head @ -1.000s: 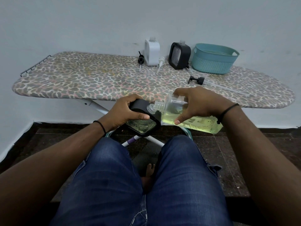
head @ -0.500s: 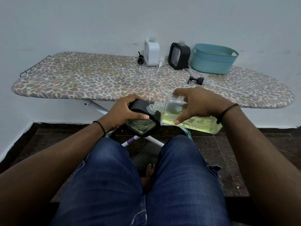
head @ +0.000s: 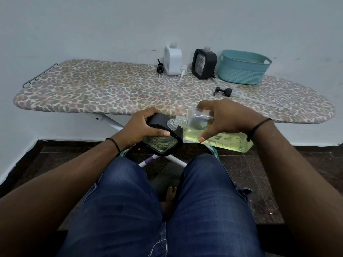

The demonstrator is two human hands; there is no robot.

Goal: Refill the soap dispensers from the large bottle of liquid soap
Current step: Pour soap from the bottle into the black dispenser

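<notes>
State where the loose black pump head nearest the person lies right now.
In the head view, the black pump head lies on the ironing board, right of centre, in front of the teal basket and beyond the right hand.

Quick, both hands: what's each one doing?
Left hand: grips the black soap dispenser.
Right hand: grips the tilted large soap bottle.

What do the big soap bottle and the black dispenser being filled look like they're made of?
Big soap bottle: likely clear glossy plastic; yellow-green soap shows through its wall and threaded neck. Black dispenser: matte black frame, probably plastic, around a clear faceted panel, glass or plastic, I can't tell, with liquid visible behind it.
</notes>
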